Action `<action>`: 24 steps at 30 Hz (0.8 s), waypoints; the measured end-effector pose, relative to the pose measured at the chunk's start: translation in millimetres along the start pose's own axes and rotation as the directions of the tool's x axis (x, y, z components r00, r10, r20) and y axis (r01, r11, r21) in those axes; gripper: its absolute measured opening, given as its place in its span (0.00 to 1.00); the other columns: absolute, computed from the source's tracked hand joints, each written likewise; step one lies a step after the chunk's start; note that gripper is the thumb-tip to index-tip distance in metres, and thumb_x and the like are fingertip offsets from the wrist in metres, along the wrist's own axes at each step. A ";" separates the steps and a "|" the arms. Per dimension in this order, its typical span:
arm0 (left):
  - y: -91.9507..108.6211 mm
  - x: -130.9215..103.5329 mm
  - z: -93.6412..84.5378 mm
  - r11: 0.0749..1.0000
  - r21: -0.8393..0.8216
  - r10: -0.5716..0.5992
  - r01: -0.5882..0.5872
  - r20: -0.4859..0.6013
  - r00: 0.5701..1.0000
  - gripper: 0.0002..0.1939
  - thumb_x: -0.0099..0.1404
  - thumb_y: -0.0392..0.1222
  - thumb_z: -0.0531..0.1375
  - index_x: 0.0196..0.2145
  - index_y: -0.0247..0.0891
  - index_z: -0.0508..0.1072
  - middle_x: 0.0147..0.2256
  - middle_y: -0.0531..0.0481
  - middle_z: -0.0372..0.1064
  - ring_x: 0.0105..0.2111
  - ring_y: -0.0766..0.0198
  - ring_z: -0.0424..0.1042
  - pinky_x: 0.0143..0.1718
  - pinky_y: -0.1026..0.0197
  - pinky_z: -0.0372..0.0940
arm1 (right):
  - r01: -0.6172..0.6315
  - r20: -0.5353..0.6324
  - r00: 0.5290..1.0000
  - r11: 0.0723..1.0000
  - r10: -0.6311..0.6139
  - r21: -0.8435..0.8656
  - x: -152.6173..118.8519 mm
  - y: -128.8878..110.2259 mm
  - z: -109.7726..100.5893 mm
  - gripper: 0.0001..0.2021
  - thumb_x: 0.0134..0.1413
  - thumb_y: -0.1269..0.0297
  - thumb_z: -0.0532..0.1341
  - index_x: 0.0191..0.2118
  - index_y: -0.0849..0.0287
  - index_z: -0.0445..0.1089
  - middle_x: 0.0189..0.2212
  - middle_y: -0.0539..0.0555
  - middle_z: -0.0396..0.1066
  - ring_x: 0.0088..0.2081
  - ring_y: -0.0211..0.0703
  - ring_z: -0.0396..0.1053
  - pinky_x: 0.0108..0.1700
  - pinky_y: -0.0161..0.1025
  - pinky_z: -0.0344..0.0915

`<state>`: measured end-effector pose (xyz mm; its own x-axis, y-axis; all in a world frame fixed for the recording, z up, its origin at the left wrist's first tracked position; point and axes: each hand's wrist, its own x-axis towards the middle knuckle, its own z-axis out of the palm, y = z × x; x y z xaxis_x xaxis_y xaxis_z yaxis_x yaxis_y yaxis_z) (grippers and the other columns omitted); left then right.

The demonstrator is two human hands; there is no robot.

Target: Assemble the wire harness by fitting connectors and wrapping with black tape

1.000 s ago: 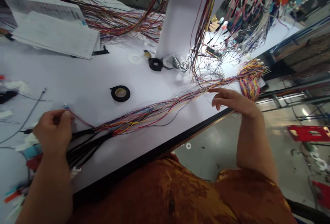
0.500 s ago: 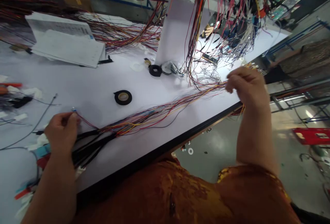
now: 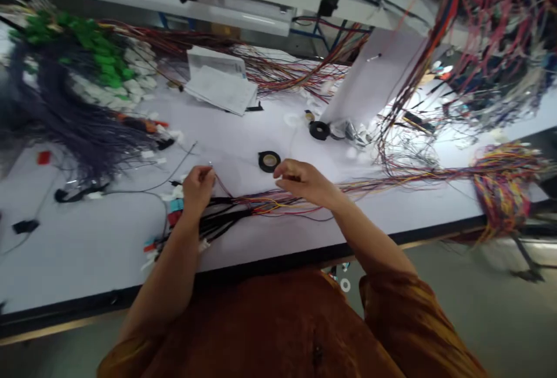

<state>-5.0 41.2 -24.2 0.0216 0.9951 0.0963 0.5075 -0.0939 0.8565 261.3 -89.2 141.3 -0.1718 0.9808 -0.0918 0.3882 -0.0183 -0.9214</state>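
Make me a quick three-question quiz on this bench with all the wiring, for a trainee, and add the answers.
1. Which is nearest the right hand's fingertips: A) the green connectors, B) the black tape roll, C) the white papers?
2. True or false: the green connectors lie to the right of the white papers.
3. Fill in: the end of a thin wire is pinched in the person's ____.

Key: 1 B; 2 false; 3 left hand.

The print on the papers is too blurred to read.
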 end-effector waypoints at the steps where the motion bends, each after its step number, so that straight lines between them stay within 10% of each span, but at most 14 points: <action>1: 1.5 -0.2 -0.1 0.999 -0.040 -0.014 0.014 0.008 1.000 0.14 0.61 0.49 0.59 0.39 0.38 0.74 0.31 0.50 0.74 0.31 0.63 0.73 0.34 0.62 0.68 | -0.018 0.029 0.999 0.999 0.019 -0.028 18.7 5.0 14.0 0.06 0.58 0.66 0.60 0.41 0.61 0.68 0.21 0.42 0.57 0.24 0.30 0.53 0.29 0.33 0.51; 8: 13.4 -0.2 -11.3 0.824 -0.540 -0.127 0.169 0.114 0.985 0.17 0.56 0.45 0.63 0.42 0.36 0.70 0.35 0.47 0.74 0.28 0.68 0.72 0.27 0.67 0.64 | 0.065 0.159 0.987 0.951 -0.017 -0.303 126.7 22.1 88.1 0.08 0.61 0.67 0.57 0.36 0.64 0.73 0.29 0.50 0.69 0.32 0.35 0.62 0.37 0.34 0.55; 12: 18.8 0.2 -34.8 0.722 -0.655 -0.078 0.220 0.239 0.968 0.34 0.48 0.38 0.69 0.53 0.42 0.64 0.40 0.49 0.74 0.26 0.71 0.70 0.26 0.68 0.64 | 0.150 0.153 0.983 0.932 -0.104 -0.329 148.2 24.5 102.8 0.11 0.62 0.68 0.55 0.36 0.63 0.75 0.32 0.52 0.73 0.34 0.35 0.64 0.38 0.33 0.55; 15: 22.6 2.6 -47.9 0.680 -0.693 -0.094 0.240 0.242 0.966 0.29 0.53 0.43 0.69 0.51 0.43 0.66 0.36 0.52 0.72 0.24 0.73 0.67 0.24 0.69 0.61 | 0.131 0.218 0.973 0.953 -0.072 -0.272 152.0 28.5 103.6 0.11 0.60 0.70 0.55 0.35 0.62 0.76 0.29 0.51 0.73 0.30 0.34 0.64 0.36 0.33 0.56; 19: 27.5 4.0 -49.9 0.777 -0.597 -0.108 0.201 0.188 0.976 0.14 0.60 0.50 0.64 0.39 0.37 0.72 0.28 0.54 0.67 0.19 0.75 0.59 0.19 0.69 0.53 | -0.029 0.148 0.985 0.940 0.084 -0.341 154.5 35.6 102.7 0.14 0.63 0.63 0.54 0.33 0.63 0.75 0.28 0.54 0.74 0.28 0.36 0.67 0.33 0.34 0.57; 24: 34.1 -2.4 -45.4 0.887 -0.448 -0.087 0.116 0.087 0.992 0.14 0.62 0.52 0.64 0.36 0.37 0.73 0.19 0.56 0.63 0.18 0.72 0.59 0.20 0.68 0.54 | -0.151 0.062 0.963 0.713 0.263 -0.685 150.9 38.6 119.3 0.15 0.58 0.54 0.63 0.31 0.63 0.76 0.37 0.64 0.75 0.38 0.48 0.71 0.35 0.38 0.58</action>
<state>-26.9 34.2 27.8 0.0520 0.9984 -0.0225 0.0670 0.0190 0.9976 142.4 35.0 46.9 -0.1193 0.9276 -0.3540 0.9227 -0.0281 -0.3846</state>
